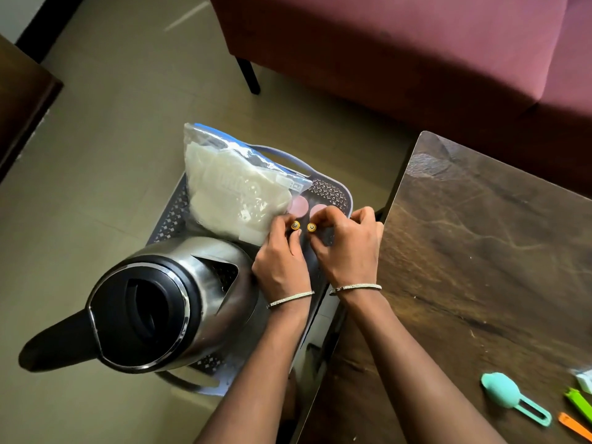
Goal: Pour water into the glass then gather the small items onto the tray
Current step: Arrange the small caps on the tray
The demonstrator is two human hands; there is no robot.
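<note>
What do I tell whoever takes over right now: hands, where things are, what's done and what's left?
Left hand pinches a gold-tipped piece; right hand pinches a second gold-tipped piece. Both are over the tray.
On the tray: kettle, zip bag, pink discs.
On the table, to gather: teal scoop, green clip, orange clip.
The glass is not in view, so pouring cannot be confirmed.
Left to do: set both pieces down, then fetch the table items.
</note>
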